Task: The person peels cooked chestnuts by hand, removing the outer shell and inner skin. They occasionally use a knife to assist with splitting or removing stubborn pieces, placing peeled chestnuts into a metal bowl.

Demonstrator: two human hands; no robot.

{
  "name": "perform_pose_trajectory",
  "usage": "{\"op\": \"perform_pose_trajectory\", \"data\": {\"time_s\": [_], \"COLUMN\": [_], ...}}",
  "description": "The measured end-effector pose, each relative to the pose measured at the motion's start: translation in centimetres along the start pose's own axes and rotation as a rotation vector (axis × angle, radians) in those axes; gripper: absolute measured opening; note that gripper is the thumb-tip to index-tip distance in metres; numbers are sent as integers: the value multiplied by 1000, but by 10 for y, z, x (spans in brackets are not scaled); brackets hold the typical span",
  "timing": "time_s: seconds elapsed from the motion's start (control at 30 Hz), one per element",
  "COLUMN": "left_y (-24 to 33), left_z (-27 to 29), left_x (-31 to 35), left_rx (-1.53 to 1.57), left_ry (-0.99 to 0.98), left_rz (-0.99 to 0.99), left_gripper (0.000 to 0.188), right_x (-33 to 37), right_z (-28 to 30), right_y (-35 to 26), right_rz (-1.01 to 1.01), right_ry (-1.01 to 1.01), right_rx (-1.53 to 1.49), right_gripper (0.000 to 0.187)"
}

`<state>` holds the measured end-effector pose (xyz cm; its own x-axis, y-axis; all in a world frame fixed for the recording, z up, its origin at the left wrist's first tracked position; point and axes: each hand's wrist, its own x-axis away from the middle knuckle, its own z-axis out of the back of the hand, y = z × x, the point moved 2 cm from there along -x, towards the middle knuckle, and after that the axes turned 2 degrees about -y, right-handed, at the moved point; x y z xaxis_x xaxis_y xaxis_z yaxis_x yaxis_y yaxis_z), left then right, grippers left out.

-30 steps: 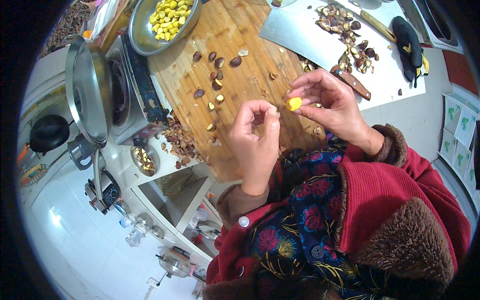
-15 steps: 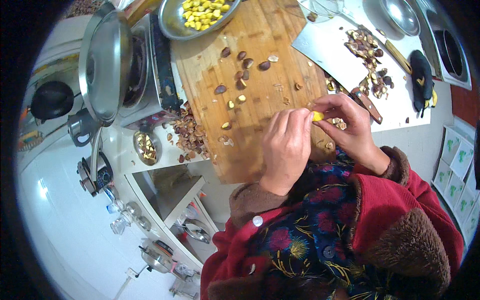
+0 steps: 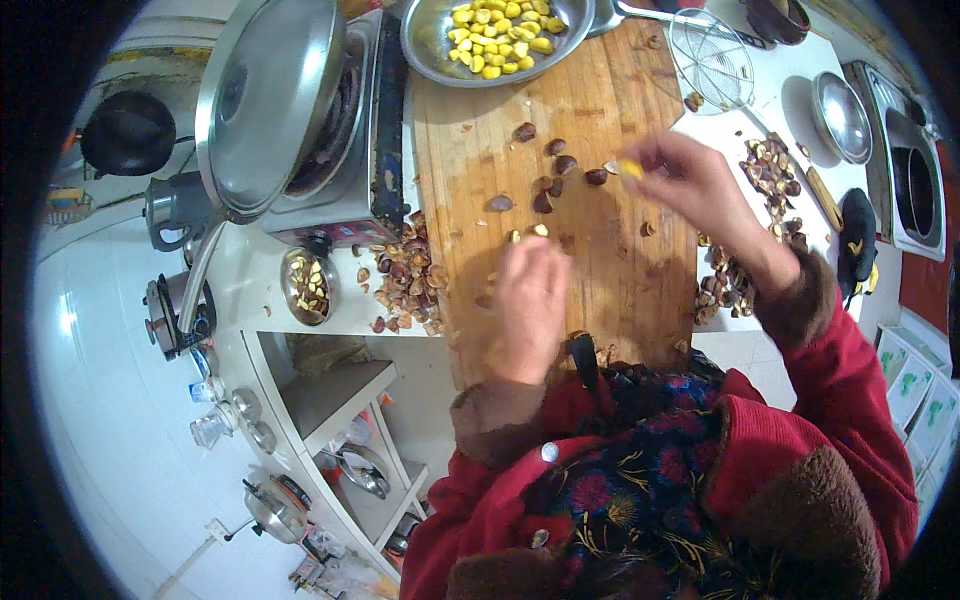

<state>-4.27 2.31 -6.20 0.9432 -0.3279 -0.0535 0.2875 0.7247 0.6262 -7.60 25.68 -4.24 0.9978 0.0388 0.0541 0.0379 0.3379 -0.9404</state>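
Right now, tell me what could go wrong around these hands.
The right hand holds a yellow kernel, which could slip onto the wooden board. The left hand is close to the cut nuts and might knock them. Some brown shells lie near the front edge of the counter and may fall off.

Cool, fairly bright light fills the kitchen, leaving a white glare spot on the glossy wall point(image 3: 80, 390), sheen on the steel pan point(image 3: 270, 110) and soft shadows across the wooden cutting board point(image 3: 600, 290). Motion blur smears both hands point(image 3: 532, 308), while the unpeeled chestnuts point(image 3: 565, 165) look clearer. Fisheye distortion curves straight edges toward dark, rounded corners.
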Motion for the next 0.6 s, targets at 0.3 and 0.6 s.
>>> {"op": "perform_pose_trajectory", "data": {"time_s": [0.3,0.6], "left_y": [-88,15], "left_z": [8,5], "left_x": [-57,-20], "left_rx": [42,1473], "left_ry": [15,-103], "left_rz": [60,653], "left_gripper": [21,21], "right_x": [-101,50], "right_z": [-23,-47], "right_y": [-22,-10], "right_rz": [101,-80], "right_ry": [43,-18], "right_rx": [-199,-483], "right_gripper": [43,45]}}
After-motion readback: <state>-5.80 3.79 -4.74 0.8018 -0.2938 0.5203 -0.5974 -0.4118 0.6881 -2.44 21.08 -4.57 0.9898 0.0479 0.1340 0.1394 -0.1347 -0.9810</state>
